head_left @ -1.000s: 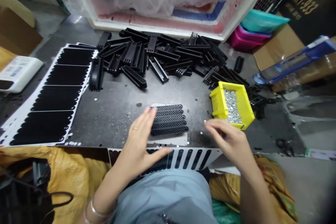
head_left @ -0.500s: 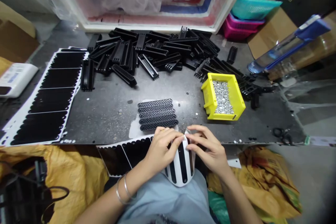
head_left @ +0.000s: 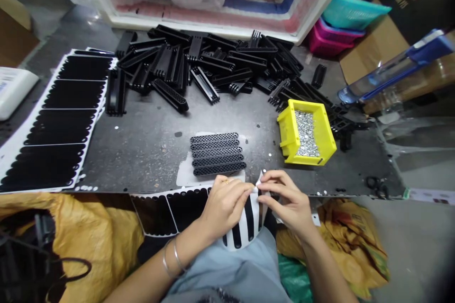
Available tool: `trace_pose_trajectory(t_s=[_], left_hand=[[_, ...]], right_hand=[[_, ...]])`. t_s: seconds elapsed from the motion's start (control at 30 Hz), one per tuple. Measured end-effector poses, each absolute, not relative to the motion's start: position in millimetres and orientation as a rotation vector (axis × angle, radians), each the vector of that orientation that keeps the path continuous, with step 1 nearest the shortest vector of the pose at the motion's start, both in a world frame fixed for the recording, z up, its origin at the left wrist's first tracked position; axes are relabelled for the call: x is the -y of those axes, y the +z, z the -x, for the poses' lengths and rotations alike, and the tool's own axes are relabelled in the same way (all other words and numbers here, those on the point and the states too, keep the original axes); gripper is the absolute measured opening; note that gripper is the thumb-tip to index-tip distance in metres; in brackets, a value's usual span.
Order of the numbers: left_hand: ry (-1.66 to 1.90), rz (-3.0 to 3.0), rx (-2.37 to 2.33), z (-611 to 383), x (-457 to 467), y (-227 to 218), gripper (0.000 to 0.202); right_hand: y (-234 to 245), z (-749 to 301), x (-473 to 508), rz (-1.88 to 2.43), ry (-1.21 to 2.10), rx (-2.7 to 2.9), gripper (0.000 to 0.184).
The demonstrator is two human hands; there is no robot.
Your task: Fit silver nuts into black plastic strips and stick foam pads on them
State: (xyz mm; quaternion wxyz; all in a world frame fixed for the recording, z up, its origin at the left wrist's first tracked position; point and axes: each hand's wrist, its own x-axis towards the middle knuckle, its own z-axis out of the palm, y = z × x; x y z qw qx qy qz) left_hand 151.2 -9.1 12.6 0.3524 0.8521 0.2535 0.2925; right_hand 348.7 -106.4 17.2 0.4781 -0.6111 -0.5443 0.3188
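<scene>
Head view: left hand [head_left: 227, 201] and right hand [head_left: 287, 203] both pinch the top edge of the sticker sheet [head_left: 245, 229]. It has a white backing with black slot-shaped strips, and curls at six o'clock from the stacked black grilles [head_left: 217, 154].

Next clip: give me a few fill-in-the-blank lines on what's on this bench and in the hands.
The bin of silver screws is ____.
____ black grilles lie side by side on the table.
The left hand and right hand both pinch one ____-and-black striped sheet.
Bracelets ring the ____ wrist.
Missing words: yellow; five; white; left.
</scene>
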Motion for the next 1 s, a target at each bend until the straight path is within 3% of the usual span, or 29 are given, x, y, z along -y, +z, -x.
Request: trace_pose_trajectory(t_s=[0.07,0.17,0.23,0.37,0.47,0.63,1.0], left_hand=[[0.795,-2.227,-0.713,-149,8,9,0.022],[0.891,-2.323,-0.795,-150,8,2,0.021],[0.923,-2.396,-0.789,-152,10,-2,0.021],[0.930,-2.406,-0.822,-143,8,3,0.019],[0.925,-2.266,-1.108,-114,-6,14,0.011],[0.692,-1.978,-1.495,-67,-33,21,0.012],[0.598,-1.838,-1.403,-74,-42,16,0.017]], right_hand=[[22,-360,112,1.457,0.876,1.285,0.004],[36,-383,123,1.392,0.968,1.059,0.010],[47,-388,121,1.399,0.844,0.940,0.009],[52,-351,84,1.673,0.509,1.337,0.028],[41,-309,47,1.562,0.491,1.727,0.043],[23,-275,10,1.387,0.444,1.969,0.018],[24,-269,-3,1.356,0.388,2.074,0.018]])
